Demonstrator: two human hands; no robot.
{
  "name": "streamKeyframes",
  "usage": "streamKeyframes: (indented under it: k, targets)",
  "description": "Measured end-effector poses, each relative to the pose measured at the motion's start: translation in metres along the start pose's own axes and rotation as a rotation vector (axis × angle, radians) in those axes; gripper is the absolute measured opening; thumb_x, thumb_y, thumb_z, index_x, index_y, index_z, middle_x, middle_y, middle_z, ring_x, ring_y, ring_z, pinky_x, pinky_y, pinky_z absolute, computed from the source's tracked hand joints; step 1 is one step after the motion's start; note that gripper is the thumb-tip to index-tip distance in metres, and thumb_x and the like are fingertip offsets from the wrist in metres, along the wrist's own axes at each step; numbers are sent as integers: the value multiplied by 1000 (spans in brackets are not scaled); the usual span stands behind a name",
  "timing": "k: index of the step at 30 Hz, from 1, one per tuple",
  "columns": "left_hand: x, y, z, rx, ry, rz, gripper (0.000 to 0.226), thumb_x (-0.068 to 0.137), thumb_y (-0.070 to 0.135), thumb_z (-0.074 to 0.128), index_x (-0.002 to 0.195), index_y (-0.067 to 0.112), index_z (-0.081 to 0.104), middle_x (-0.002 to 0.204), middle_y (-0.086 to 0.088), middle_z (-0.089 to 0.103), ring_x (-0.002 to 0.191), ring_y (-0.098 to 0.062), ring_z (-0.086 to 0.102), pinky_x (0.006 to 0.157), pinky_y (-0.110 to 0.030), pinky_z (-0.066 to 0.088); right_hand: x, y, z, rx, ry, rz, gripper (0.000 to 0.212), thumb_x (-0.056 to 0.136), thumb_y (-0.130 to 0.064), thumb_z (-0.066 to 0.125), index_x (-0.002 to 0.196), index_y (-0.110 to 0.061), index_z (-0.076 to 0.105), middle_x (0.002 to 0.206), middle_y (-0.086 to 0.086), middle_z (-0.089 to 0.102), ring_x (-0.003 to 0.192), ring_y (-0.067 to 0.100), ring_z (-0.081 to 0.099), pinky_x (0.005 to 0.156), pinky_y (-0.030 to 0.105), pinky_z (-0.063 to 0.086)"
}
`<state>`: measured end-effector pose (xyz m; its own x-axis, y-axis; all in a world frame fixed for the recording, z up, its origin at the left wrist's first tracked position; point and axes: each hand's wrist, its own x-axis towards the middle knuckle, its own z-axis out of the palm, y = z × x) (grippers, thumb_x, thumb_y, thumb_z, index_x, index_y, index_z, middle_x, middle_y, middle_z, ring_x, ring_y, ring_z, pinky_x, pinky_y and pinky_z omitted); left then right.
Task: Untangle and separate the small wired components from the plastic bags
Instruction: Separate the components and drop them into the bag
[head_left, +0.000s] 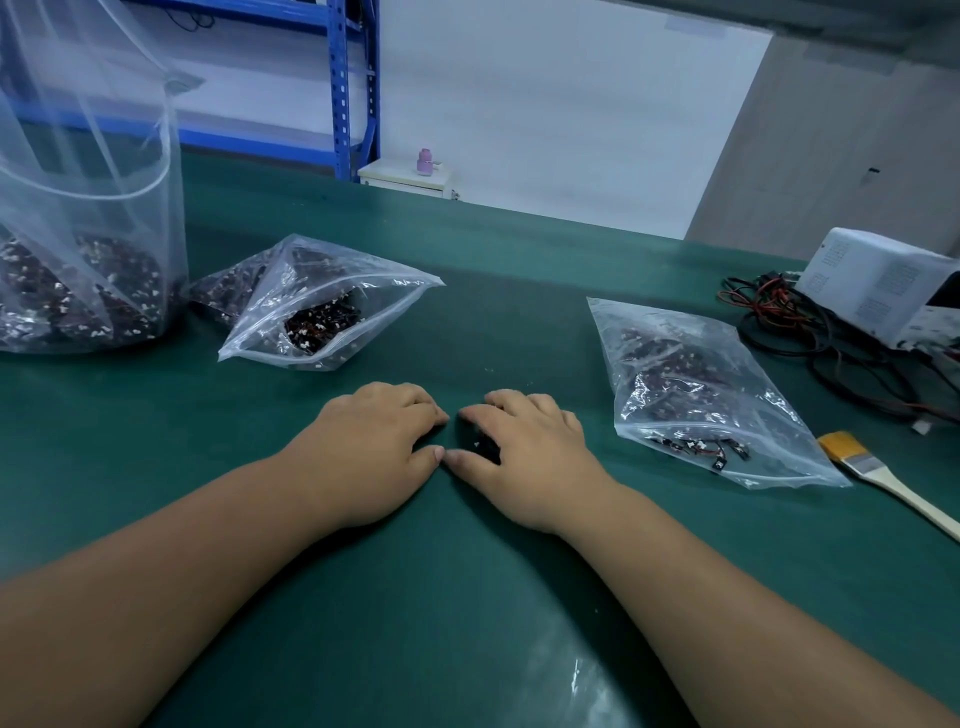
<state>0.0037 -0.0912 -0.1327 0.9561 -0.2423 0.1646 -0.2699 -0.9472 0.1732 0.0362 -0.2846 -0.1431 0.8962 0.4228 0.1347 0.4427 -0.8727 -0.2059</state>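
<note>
Left hand (374, 441): grip could not be told. Right hand (524, 452): grip curled round wired components (485, 446). Open surface (493, 322) lay between left zip bag (322, 306) and right zip bag (701, 395).

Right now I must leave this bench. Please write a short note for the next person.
Left hand and right hand rest on the mat, fingertips meeting.
Right fingers curl over a small dark clump of wired parts; whether the left hand holds it is unclear.
Open bag ahead left, second bag right, big bag far left; all hold parts.
Done: one clump is out.
Left: untangle it, then the bags.
</note>
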Motion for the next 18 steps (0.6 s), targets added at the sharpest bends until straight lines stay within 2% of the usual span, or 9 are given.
streamKeyframes:
  k: [2,4,6,10,15,18]
  targets:
    - [0,0,0,-4,-3,2,43,97,51,41,137,39,48,136,22,43,130,-9,36,109,-39,34,0,2,1,1,73,4,34,93,-62,43,117,-39,51,122,-10,45,116,22,38,98,40,31]
    - [0,0,1,-9,-1,5,41,97,49,42,137,39,48,136,22,44,130,-9,36,108,-37,34,-2,4,1,13,113,21,23,95,-54,47,100,-32,50,105,-8,43,101,22,41,89,39,38]
    - [0,-1,0,-7,1,7,41,97,48,42,137,38,48,136,22,44,130,-9,36,108,-36,35,-4,3,0,-24,132,8,29,96,-54,48,87,-27,44,93,-6,42,90,21,43,77,38,39]
    - [0,-1,-1,-4,-12,7,43,97,51,42,138,38,48,138,21,43,131,-10,36,108,-38,35,-10,-1,-2,-153,136,-29,42,98,-53,40,69,-24,33,72,-7,33,75,23,41,61,34,28]
    - [0,-2,-1,-1,-20,15,45,96,53,42,139,38,47,139,21,42,131,-10,36,109,-37,35,-26,7,-9,-241,107,-112,44,99,-46,36,64,-20,31,67,-6,32,69,24,42,56,33,24]
    - [-1,-2,-1,2,-22,22,45,97,52,41,139,38,47,139,21,42,131,-10,36,108,-37,35,-40,20,-18,-239,127,-87,44,96,-41,40,60,-19,27,64,-5,32,67,24,44,57,33,27]
